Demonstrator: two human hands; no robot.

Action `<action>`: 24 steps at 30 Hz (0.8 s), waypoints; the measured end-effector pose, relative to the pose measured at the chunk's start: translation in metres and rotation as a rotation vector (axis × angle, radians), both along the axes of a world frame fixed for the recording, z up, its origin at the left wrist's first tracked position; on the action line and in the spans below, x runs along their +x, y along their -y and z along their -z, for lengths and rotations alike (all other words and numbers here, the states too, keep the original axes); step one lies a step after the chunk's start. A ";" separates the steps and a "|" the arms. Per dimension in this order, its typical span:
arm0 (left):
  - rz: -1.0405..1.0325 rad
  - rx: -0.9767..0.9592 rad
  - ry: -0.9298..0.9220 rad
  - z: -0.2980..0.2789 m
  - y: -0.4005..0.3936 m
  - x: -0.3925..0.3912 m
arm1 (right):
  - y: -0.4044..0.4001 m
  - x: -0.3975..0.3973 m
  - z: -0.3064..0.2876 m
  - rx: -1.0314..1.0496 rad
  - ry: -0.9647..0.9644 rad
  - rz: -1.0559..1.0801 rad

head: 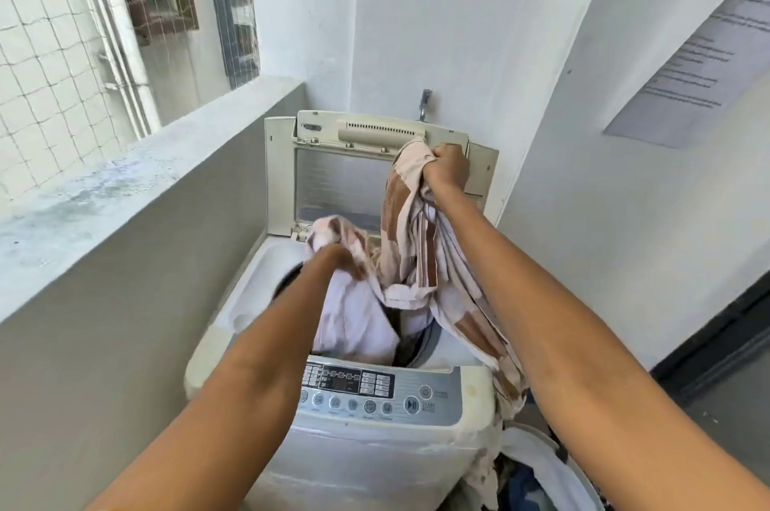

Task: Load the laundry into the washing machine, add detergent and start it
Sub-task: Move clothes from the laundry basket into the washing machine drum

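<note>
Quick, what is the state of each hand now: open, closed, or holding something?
Left hand: grips the striped cloth low, over the washing machine opening.
Right hand: closed on the same cloth, held up high.

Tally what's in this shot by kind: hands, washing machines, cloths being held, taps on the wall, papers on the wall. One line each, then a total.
Hands: 2, the left hand and the right hand, both gripping the cloth
Washing machines: 1, washing machine, lid up
Cloths being held: 1, striped cloth
Taps: 1, tap
Papers: 1, paper
Total: 6
</note>
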State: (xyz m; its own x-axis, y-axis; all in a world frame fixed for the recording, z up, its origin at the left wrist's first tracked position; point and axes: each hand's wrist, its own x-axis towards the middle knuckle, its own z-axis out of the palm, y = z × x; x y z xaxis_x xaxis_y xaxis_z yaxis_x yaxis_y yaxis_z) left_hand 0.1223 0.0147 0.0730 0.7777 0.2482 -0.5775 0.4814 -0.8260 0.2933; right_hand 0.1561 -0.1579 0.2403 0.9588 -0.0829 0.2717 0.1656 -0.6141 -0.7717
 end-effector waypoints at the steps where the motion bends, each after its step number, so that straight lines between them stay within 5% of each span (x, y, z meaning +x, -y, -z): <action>1: 0.007 0.055 -0.058 0.007 -0.007 0.004 | -0.002 0.003 0.004 -0.017 -0.007 0.000; 4: -0.117 -0.034 0.308 -0.019 -0.005 0.002 | -0.011 0.010 0.012 -0.085 -0.013 -0.017; 6: -0.182 -0.485 0.643 -0.047 0.000 0.005 | -0.020 0.016 0.015 -0.151 -0.002 -0.028; 9: -0.082 -0.931 0.772 -0.080 0.009 0.012 | -0.029 0.023 0.013 -0.277 0.007 -0.035; 13: 0.054 -0.684 0.809 -0.100 0.022 0.027 | -0.025 0.027 0.009 -0.322 0.010 -0.088; 16: -0.052 -0.419 0.989 -0.100 0.033 0.032 | -0.002 0.030 0.001 -0.282 -0.112 -0.322; 19: -0.271 -0.437 1.078 -0.113 0.042 0.033 | 0.043 0.029 -0.003 -0.056 -0.346 -0.596; 24: -0.281 -0.576 1.163 -0.155 0.076 0.039 | 0.115 0.011 0.061 -0.423 -0.441 -0.490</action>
